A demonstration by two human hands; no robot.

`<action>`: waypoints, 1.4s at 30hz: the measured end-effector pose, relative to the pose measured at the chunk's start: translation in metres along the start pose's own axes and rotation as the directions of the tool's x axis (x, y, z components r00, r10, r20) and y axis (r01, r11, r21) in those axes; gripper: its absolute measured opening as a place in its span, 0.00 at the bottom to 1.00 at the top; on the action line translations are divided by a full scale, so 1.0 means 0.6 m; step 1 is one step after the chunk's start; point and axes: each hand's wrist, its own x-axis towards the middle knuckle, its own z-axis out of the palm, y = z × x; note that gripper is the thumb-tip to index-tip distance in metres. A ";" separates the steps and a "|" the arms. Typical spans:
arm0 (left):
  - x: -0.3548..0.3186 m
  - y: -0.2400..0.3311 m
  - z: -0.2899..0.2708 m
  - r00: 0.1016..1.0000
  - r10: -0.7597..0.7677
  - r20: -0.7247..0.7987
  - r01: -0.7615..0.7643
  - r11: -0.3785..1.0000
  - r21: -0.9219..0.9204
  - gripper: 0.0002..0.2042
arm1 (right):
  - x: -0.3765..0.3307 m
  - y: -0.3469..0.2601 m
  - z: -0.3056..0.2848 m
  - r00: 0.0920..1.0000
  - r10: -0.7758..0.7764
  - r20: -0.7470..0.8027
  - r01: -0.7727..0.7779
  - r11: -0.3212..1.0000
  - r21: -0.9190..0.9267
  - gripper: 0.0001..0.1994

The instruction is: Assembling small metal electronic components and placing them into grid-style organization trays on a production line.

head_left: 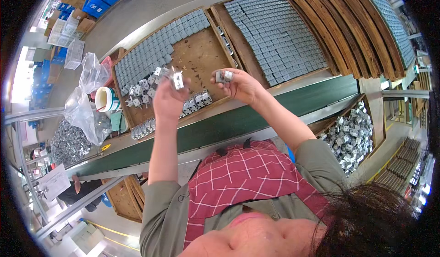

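Observation:
My left hand (167, 100) is closed on a small shiny metal bracket (178, 80) above the wooden tray (197, 51). My right hand (245, 88) pinches a small boxy metal part (223, 76) over the same tray's right side. Tight rows of grey metal parts (151, 51) fill the tray's far and left area, and bare wood shows in its middle. Beside my left hand lies a loose heap of silvery parts (143, 90). More parts stand lined up (197, 102) along the near edge, partly hidden behind my left forearm.
A filled wooden tray (275, 37) adjoins on the right, then stacked trays (339, 28). A green belt (256, 112) runs in front of me. A bin of metal parts (350, 138) stands right; a white bucket (103, 100) and plastic bag (94, 73) left. Another person's hand (76, 183) shows lower left.

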 end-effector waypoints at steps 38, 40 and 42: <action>-0.085 -0.111 0.109 0.917 0.267 -0.295 -0.020 0.772 0.635 0.19 | -0.102 0.017 0.058 0.982 -0.043 -0.184 0.011 0.985 -0.170 0.15; -0.084 -0.121 0.116 0.931 0.276 -0.240 -0.047 0.741 0.670 0.19 | -0.100 0.022 0.054 0.989 -0.025 -0.143 -0.007 0.976 -0.217 0.16; -0.084 -0.127 0.114 0.953 0.215 -0.213 -0.008 0.722 0.692 0.15 | -0.097 0.026 0.051 0.996 -0.004 -0.085 -0.018 0.967 -0.256 0.17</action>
